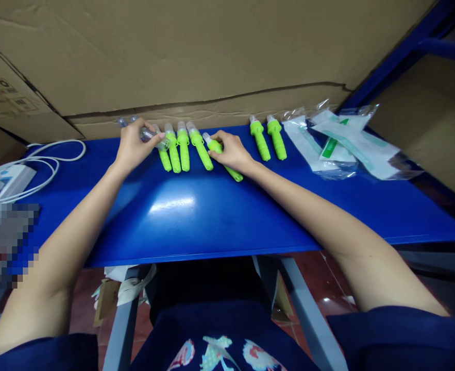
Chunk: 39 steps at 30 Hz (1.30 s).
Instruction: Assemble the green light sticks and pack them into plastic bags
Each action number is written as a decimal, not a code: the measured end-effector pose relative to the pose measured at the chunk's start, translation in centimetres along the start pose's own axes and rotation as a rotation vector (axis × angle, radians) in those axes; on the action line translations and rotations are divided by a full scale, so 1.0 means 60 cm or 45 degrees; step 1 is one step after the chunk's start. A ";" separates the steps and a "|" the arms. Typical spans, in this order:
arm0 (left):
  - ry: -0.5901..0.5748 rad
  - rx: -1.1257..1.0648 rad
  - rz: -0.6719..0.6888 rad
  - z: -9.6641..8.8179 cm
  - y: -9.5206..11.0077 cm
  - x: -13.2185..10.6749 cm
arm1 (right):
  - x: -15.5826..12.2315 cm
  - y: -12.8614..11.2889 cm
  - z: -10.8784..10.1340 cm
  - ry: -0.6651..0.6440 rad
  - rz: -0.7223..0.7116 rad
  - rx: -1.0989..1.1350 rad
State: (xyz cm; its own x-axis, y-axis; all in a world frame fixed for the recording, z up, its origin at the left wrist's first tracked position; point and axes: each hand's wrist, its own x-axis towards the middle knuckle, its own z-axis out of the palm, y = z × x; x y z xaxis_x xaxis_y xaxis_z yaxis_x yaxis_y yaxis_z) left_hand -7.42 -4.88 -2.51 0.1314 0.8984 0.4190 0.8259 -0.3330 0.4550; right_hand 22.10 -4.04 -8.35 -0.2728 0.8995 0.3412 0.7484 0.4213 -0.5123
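My left hand (136,144) pinches a clear plastic tube (155,138) above the left end of a row of lime-green ribbed sticks with clear tips. Behind those fingers, more clear tubes (123,122) show in part. One green stick (164,158) lies partly under the held tube; to its right are others, among them a green stick (183,149) and a slanted green stick (202,149). My right hand (227,149) is closed around another green stick (233,172), its clear tip pointing away from me; whether it rests on the table cannot be seen.
Two more green sticks (268,139) lie right of my right hand on the blue table (212,221). Clear packets with white and green contents (351,139) overlap farther right. A white cable (57,154) and white device (16,180) sit left. Cardboard (196,56) walls the back edge.
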 end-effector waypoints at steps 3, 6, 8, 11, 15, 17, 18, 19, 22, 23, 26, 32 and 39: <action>-0.004 -0.011 0.012 0.001 0.002 -0.001 | 0.001 0.004 0.002 0.017 -0.004 -0.003; -0.003 -0.036 0.007 0.002 0.007 -0.002 | 0.002 0.009 0.002 0.028 0.005 -0.013; -0.003 -0.063 0.015 0.003 0.011 -0.001 | 0.002 0.009 0.002 0.030 0.019 -0.020; -0.018 -0.094 0.034 0.007 0.015 -0.001 | 0.002 0.007 0.001 0.028 0.026 -0.017; 0.051 -0.104 0.017 0.015 0.019 -0.002 | 0.001 0.001 0.004 0.001 0.003 -0.028; 0.089 -0.099 -0.008 0.017 0.021 -0.003 | 0.000 -0.003 0.005 -0.018 -0.002 -0.045; 0.093 -0.098 -0.021 0.017 0.021 -0.004 | 0.000 -0.005 0.005 -0.027 0.000 -0.051; 0.079 -0.100 -0.029 0.018 0.022 -0.004 | -0.001 -0.007 0.004 -0.033 0.006 -0.057; 0.019 -0.120 -0.037 0.019 0.028 -0.008 | -0.002 -0.009 0.000 -0.030 0.033 -0.066; -0.009 -0.136 -0.037 0.020 0.032 -0.011 | -0.002 -0.008 -0.002 -0.019 0.037 -0.063; -0.115 -0.211 -0.028 0.026 0.054 -0.023 | -0.001 -0.003 -0.005 0.027 0.030 -0.041; -0.522 -0.349 0.113 0.038 0.117 -0.051 | 0.001 0.008 0.001 0.073 0.031 0.053; -0.797 -0.392 0.315 0.063 0.136 -0.056 | 0.001 0.005 0.006 0.062 0.064 0.056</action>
State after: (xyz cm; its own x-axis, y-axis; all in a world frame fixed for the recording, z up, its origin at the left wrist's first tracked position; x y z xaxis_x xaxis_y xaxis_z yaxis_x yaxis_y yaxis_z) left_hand 0.98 -9.55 -3.17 0.6580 0.7512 0.0530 0.5524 -0.5293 0.6440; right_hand 22.09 -3.80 -8.79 -0.2054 0.9133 0.3516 0.7329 0.3816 -0.5632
